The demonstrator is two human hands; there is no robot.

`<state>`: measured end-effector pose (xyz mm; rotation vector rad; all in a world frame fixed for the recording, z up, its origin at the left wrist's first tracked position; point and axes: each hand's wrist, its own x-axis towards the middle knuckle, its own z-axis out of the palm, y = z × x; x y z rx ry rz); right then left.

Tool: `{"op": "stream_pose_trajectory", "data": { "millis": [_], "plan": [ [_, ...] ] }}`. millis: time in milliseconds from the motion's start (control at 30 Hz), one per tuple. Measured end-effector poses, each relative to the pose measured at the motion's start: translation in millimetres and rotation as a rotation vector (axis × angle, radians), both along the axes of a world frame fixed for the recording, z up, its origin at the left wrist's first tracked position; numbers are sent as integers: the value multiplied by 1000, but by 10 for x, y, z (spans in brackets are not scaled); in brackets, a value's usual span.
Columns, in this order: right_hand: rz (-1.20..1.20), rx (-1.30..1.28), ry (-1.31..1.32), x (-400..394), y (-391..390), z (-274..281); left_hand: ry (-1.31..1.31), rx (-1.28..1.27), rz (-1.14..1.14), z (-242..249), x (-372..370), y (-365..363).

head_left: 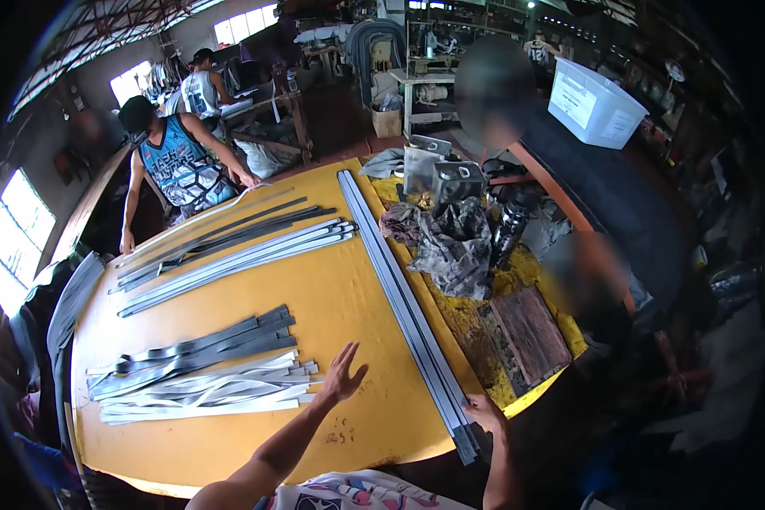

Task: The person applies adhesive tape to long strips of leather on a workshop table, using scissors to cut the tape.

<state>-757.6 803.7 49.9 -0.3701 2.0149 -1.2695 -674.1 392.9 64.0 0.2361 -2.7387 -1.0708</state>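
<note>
Touched near end of long grey strips [401, 302] with right grip [486, 414], closure impossible to tell; spread left grip [342, 380] wide over counter [323, 276], strips to its right.

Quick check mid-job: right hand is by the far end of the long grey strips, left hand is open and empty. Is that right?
Not quite: the head view shows the right hand by the near end of the long grey strips. The left hand is indeed open and empty.
</note>
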Motion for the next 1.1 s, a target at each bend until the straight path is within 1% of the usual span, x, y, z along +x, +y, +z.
{"op": "stream_pose_trajectory", "data": {
  "millis": [67,100,133,167,200,233,267,300,333,367,400,433,467,533,633,667,733,767,800,833,867,900,967,1000,1033,1067,1100],
  "plan": [
    [31,96,147,18,-21,-75,-48,75,43,98,469,-53],
    [-76,5,60,70,-62,-39,-38,72,75,75,689,-88],
    [-68,41,143,66,-42,-189,-36,69,104,52,913,-113],
    [-126,144,148,76,22,-306,-87,100,138,120,1108,-128],
    [-36,369,464,10,141,-557,-65,30,160,33,1289,-182],
    [-57,445,533,44,64,-210,33,-17,151,-19,1420,-261],
    [-185,370,388,71,39,-151,107,-47,122,-44,1613,-298],
    [-231,251,529,172,20,15,39,-3,188,-3,1780,-300],
    [-279,275,520,242,3,108,-12,32,261,19,1860,-309],
    [-318,221,587,260,93,-201,-50,84,307,39,1996,-312],
    [-492,225,586,443,33,-246,-64,132,370,37,2042,-350],
    [-444,280,659,526,26,-344,-49,90,375,-27,2139,-394],
    [-415,324,695,656,-84,-150,-54,69,373,-9,2211,-402],
    [-372,438,742,860,-288,-66,-85,141,422,-17,2302,-409],
    [-381,503,769,935,-445,-143,-116,190,450,46,2344,-382],
    [-348,494,776,957,-467,-128,-117,197,483,59,2370,-390],
    [-392,497,694,931,-478,-73,-102,159,450,65,2374,-419],
    [-383,560,682,919,-497,-45,-72,198,487,71,2397,-415],
    [-370,498,697,894,-488,-41,-65,198,532,72,2432,-423],
    [-369,425,817,876,-507,-59,-58,226,541,68,2489,-445],
    [-353,467,927,828,-527,-201,-47,248,574,58,2590,-480],
    [-303,465,959,778,-637,-172,-20,260,614,61,2674,-489],
    [-246,359,921,690,-1072,-6,6,243,696,78,2856,-451],
    [-219,293,901,659,-1307,25,31,175,725,104,2962,-437],
    [-167,163,898,655,-1598,107,34,146,750,108,3106,-411],
    [-86,121,956,662,-1906,117,45,118,765,69,3232,-430],
    [-12,34,940,670,-2235,168,48,167,805,-5,3391,-426]
  ]
}}
